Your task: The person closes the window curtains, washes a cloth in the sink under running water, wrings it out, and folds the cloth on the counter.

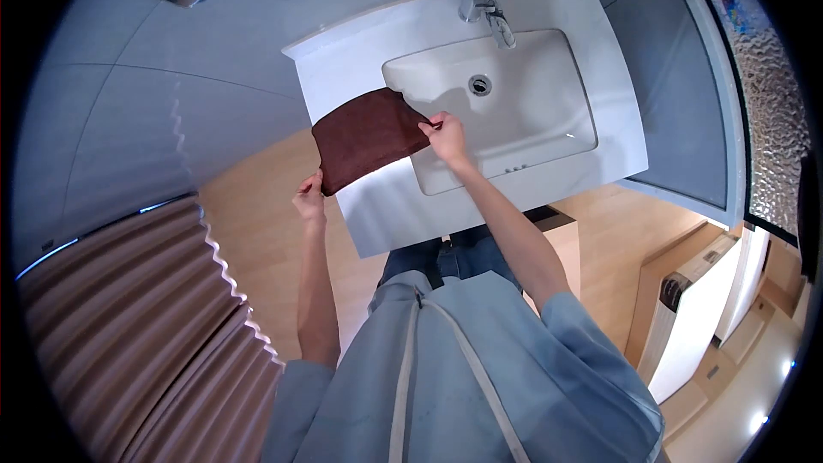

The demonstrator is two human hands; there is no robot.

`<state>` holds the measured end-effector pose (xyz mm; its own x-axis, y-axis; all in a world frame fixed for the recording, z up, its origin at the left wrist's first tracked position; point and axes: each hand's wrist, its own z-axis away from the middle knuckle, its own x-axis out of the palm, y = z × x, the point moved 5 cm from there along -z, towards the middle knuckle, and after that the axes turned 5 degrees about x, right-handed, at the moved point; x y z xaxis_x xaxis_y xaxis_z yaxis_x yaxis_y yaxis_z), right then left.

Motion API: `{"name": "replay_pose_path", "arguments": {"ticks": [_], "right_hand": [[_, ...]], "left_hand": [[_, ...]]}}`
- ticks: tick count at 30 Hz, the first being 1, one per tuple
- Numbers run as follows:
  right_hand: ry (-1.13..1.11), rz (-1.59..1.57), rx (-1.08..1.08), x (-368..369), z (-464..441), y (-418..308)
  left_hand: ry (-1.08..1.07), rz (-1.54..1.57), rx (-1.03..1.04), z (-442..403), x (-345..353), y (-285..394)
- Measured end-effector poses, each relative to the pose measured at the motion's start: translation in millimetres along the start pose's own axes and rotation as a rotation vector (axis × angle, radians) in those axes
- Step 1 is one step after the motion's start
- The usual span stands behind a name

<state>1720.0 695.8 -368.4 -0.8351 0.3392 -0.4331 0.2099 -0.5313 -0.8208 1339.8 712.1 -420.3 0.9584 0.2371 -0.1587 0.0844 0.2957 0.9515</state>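
Note:
A dark brown-red cloth [364,139] is stretched between my two hands, over the left part of the white countertop [377,214]. My left hand [310,195] pinches its lower left corner, just past the counter's left edge. At its right side, my right hand [446,139] grips the other corner between thumb and fingers, above the left rim of the sink basin [523,111]. The cloth hangs nearly flat and hides part of the counter and of the basin's left rim.
A chrome faucet [489,10] stands behind the basin, over the drain [480,85]. A pleated brown curtain [137,326] hangs at the lower left. Grey wall panels [171,77] rise on the left. On the right are a framed grey panel [664,86] and an open wooden door [686,309].

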Motion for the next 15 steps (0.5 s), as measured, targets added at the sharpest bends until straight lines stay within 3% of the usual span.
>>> {"name": "replay_pose_path", "arguments": {"ticks": [1, 4, 7, 10, 13, 15], "right_hand": [[0.004, 0.008, 0.015, 0, 0, -1], [0.147, 0.147, -0.176, -9, 10, -17], [0.216, 0.29, -0.271, -14, 15, -18], [0.202, 0.243, -0.266, -12, 11, -10], [-0.058, 0.082, 0.029, -10, 9, -12], [-0.17, -0.16, 0.152, 4, 4, 1]], "left_hand": [[0.05, -0.098, 0.161, -1, -1, 3], [0.208, -0.42, 0.324, 20, 10, 55], [0.286, -0.702, 0.395, 44, 25, 94], [0.307, -0.956, 0.41, 50, 28, 99], [0.212, -0.954, 0.378, 50, 25, 93], [0.141, -0.732, 0.397, 54, 29, 100]]}}
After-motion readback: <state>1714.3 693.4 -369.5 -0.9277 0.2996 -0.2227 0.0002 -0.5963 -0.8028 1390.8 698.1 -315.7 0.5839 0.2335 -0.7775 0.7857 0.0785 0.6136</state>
